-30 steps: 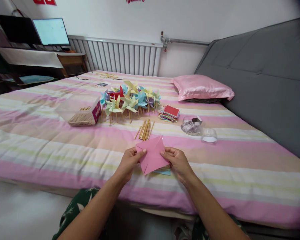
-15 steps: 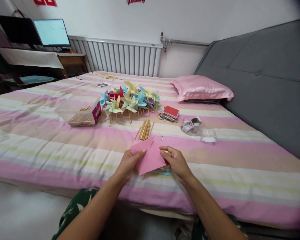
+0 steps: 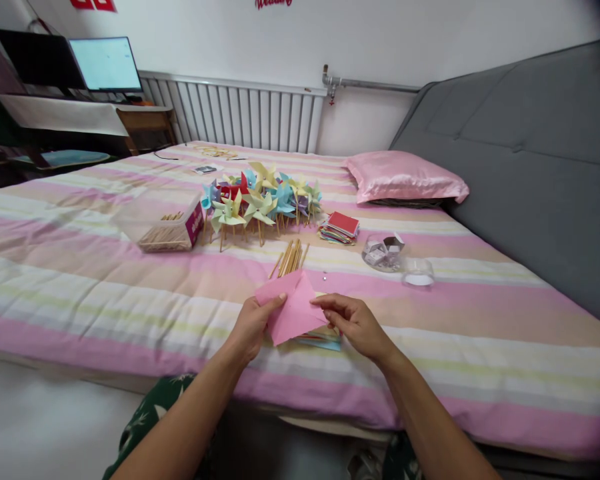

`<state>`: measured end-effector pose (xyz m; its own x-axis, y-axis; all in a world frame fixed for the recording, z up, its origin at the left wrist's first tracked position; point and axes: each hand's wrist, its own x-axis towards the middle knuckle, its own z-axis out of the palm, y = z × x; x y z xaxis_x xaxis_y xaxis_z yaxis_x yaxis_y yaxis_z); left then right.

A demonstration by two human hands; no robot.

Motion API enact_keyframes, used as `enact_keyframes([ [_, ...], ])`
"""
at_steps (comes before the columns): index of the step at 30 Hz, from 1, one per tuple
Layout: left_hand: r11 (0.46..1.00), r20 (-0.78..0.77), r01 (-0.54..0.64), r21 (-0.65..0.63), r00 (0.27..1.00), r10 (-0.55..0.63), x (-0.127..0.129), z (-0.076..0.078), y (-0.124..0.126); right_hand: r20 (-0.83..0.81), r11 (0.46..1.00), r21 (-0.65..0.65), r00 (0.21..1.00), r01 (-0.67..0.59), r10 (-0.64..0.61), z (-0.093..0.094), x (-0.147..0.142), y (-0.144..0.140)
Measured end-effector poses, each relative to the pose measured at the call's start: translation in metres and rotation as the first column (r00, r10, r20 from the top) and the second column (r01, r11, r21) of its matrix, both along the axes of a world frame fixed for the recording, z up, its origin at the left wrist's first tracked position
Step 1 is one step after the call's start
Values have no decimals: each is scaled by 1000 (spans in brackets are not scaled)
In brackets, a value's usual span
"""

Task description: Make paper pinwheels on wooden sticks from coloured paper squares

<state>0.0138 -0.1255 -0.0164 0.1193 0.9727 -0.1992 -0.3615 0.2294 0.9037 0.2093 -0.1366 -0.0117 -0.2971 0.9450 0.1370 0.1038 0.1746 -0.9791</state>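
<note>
A square of pink paper [image 3: 294,312] with slits cut in from its corners is held up over the front of the bed. My left hand [image 3: 253,325] grips its left side, thumb on top. At the right edge, my right hand [image 3: 353,323] has its fingertips closed on a cut corner of the paper. Partly hidden beneath the sheet lies a stack of coloured paper [image 3: 325,340]. Just beyond the sheet is a small bundle of thin wooden sticks [image 3: 291,257]. Tiny shiny pieces [image 3: 325,278] rest to the right of the sticks.
Several paper pinwheels [image 3: 260,200] stand on sticks farther back. A clear box [image 3: 167,233] of sticks is to their left. Rightward lie another paper stack [image 3: 341,225], a clear container [image 3: 383,252], a tape roll [image 3: 418,273] and a pink pillow [image 3: 405,177].
The pink paper and my left hand have shifted slightly left. My right fingers have moved along the paper's right edge, and more of the stack beneath shows.
</note>
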Motion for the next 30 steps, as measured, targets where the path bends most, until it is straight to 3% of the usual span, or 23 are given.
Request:
enact_keyframes([
  [8,965,-92,261,-13,961,-261,-6,4,-2,180,982,26,967,-186,178,10,10,-5],
  [13,939,-136,343,-16,930,-342,-6,6,-5,168,963,-24,948,-269,269,9,10,-6],
  [20,927,-187,374,1,911,-368,-7,4,-6,112,959,-96,954,-268,278,7,4,-7],
  [30,933,-181,360,-18,916,-358,-4,1,-7,150,981,-57,970,-185,192,2,-2,-7],
])
